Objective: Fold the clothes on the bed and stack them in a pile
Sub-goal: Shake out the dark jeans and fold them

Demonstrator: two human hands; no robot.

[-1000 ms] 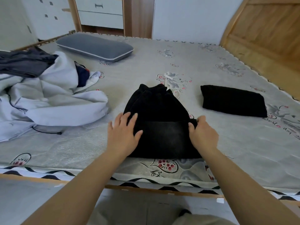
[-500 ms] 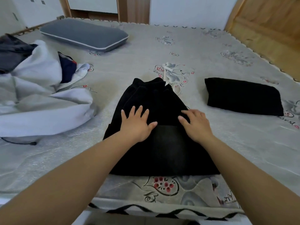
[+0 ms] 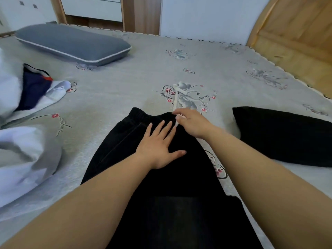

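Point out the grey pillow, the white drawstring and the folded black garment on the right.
grey pillow (image 3: 71, 43), head view, top face.
white drawstring (image 3: 175, 97), head view, middle of cord.
folded black garment (image 3: 285, 135), head view, top.

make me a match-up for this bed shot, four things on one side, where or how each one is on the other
Things:
1. left hand
2. right hand
3. pillow
4. folded black garment

States:
a. far left, near the bed's head
b. pinching the white drawstring
c. lying to the right of the trousers
d. flat on the trousers, fingers spread

Pairs: 1-d, 2-b, 3-a, 4-c
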